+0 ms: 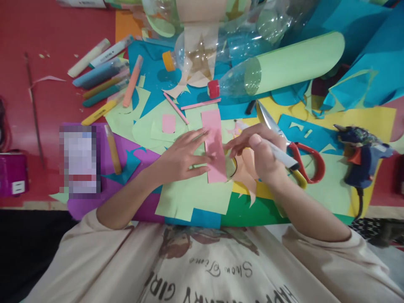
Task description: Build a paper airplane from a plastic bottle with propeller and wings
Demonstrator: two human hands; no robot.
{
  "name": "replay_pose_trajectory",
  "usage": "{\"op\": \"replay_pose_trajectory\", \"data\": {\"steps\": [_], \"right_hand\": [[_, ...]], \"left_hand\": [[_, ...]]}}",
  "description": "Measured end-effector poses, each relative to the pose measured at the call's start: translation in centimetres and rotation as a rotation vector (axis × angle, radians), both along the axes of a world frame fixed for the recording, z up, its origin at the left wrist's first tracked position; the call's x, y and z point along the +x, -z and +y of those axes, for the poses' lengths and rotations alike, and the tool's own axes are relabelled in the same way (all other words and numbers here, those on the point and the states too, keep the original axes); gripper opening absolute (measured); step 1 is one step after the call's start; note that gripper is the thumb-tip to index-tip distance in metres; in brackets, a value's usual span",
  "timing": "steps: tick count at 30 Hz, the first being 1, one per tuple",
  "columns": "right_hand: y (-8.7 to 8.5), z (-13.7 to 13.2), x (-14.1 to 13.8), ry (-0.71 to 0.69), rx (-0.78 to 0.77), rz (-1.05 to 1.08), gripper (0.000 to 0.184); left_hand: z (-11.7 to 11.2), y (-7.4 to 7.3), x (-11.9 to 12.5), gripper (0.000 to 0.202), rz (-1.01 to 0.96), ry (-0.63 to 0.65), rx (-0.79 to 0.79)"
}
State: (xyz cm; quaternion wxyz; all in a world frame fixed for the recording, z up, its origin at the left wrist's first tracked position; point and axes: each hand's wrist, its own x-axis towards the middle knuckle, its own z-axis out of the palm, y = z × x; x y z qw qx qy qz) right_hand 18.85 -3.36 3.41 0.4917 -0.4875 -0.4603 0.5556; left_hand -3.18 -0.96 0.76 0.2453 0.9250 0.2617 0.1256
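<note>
A strip of pink paper (pixel 216 145) lies upright in front of me on light green sheets (pixel 195 198). My left hand (pixel 184 158) rests with spread fingers on the strip's left edge. At its other side, my right hand (pixel 263 147) holds a marker (pixel 280 155) with a white barrel and dark end across the palm, while its fingertips reach to the strip's right edge. Under and beside this hand are peach paper scraps (pixel 246 168) and scissors (pixel 307 162) with red and yellow handles. A small pink square (pixel 168 123) and thin pink strips (pixel 201 104) lie to the left and above.
Clear plastic bottles stretch across the back, one with a red cap (pixel 213 89) and light green paper (pixel 299 63). Several markers (pixel 97 78) lie at the left, above a blurred phone (pixel 80 162). A blue glue gun (pixel 362 158) is at the right.
</note>
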Motion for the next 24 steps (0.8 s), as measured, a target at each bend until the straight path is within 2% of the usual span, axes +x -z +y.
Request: {"op": "replay_pose_trajectory", "data": {"steps": [4,9,12,14,18,22,24], "right_hand": [[1.3,-0.1,-0.8,0.083,-0.054,0.029,0.032],[1.9,0.7,-0.4,0.224,-0.142,0.214,0.019],[1.9,1.2,0.0,0.277,-0.167,0.255,0.017],[2.0,1.3,0.2,0.263,-0.162,0.215,0.018],[2.1,1.3,0.2,0.212,-0.113,0.156,0.017],[1.9,0.6,-0.3,0.216,-0.072,0.087,0.010],[1.9,0.0,-0.3,0.169,-0.016,0.039,0.005]], "left_hand": [[0.2,-0.3,0.0,0.029,-0.007,0.015,0.030],[-0.1,-1.3,-0.1,0.028,-0.187,-0.006,0.223],[-0.9,-1.8,0.4,0.023,-0.213,0.080,0.304],[-1.4,-2.0,0.8,0.026,-0.138,0.138,0.349],[-1.9,-1.6,1.4,0.033,-0.015,0.160,0.378],[-2.0,-1.1,1.4,0.028,-0.039,0.133,0.381],[-2.0,-1.0,1.3,0.027,-0.053,0.115,0.375]]}}
